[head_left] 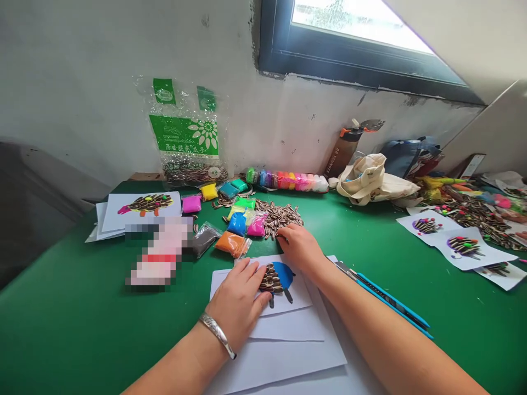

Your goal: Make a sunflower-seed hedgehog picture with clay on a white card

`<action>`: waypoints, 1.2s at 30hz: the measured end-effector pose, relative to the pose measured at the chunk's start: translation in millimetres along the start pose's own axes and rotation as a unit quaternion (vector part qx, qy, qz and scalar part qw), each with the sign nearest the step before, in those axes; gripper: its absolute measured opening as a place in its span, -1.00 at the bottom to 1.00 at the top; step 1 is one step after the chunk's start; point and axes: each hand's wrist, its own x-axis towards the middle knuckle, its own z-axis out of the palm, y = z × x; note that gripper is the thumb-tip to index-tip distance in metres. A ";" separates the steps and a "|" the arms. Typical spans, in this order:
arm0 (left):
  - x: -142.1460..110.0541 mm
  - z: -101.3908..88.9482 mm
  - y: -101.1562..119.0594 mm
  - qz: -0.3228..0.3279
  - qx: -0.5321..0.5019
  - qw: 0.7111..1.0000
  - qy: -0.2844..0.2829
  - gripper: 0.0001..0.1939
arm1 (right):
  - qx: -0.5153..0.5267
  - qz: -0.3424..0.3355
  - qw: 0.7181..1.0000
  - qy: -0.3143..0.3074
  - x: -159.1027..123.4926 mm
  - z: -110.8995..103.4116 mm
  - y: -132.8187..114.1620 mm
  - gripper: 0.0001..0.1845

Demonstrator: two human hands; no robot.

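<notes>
White sheets (296, 351) lie nearest, under a partly seed-covered picture (272, 281) that the left hand (241, 293) steadies, fingers spread, while the right hand (298, 248), its grip impossible to tell, seems to be picking from the seed pile (284, 215) beyond, which calls for a fine pinch.

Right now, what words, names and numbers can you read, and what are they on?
"BE YOUNGER": on the side of the brown bottle.
"瓜子": the end of the line of big white characters on the clear bag with the green label; the characters before it are too blurred to be sure.
Smaller print on that bag: too small to read.
The pixelated pink item: nothing readable.
No numbers I can read.
</notes>
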 end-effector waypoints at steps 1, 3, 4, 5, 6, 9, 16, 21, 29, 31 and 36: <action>-0.3 0.2 -0.5 -0.001 -0.005 1.000 0.003 -0.60 | -0.003 -0.001 1.000 -0.003 0.1 1.0 0.0 -0.75; -0.8 0.6 -1.5 -0.005 -0.009 1.000 0.004 -0.57 | -0.010 -0.006 1.000 -0.008 0.3 1.8 0.2 -0.74; -1.1 0.8 -1.9 -0.007 -0.009 1.000 0.003 -0.56 | -0.013 -0.009 1.000 -0.011 0.5 2.0 0.2 -0.74; -1.2 1.0 -2.4 -0.010 -0.010 1.000 0.002 -0.55 | -0.016 -0.014 1.000 -0.014 0.8 2.2 0.1 -0.74; -1.4 1.3 -2.7 -0.011 -0.011 1.000 0.003 -0.54 | -0.019 -0.018 1.000 -0.017 1.0 2.5 0.0 -0.75; -1.6 2.6 -3.5 -0.012 -0.015 1.000 0.007 -0.53 | -0.031 -0.030 0.999 -0.023 -0.1 3.7 -0.9 -0.80; 0.4 -2.1 -6.7 0.004 -0.017 1.000 0.021 -0.56 | -0.066 -0.087 0.993 -0.032 -12.2 -5.2 -5.1 -0.81; 3.7 -10.5 -16.0 -0.006 -0.037 0.995 0.092 -0.66 | -0.074 -0.120 0.989 -0.045 -12.5 -10.6 -1.3 -0.80; 2.8 -3.9 -27.6 0.012 -0.042 0.998 0.051 -0.55 | -0.056 -0.119 0.991 -0.033 -10.1 -3.0 -0.4 -0.80; 2.2 -1.7 -27.6 0.011 -0.040 0.999 0.035 -0.53 | -0.032 -0.114 0.993 -0.023 -11.0 -1.3 0.3 -0.79; 2.4 -3.4 -26.4 0.015 -0.024 1.000 0.013 -0.54 | 0.016 -0.080 0.997 0.008 -11.9 -0.9 7.1 -0.75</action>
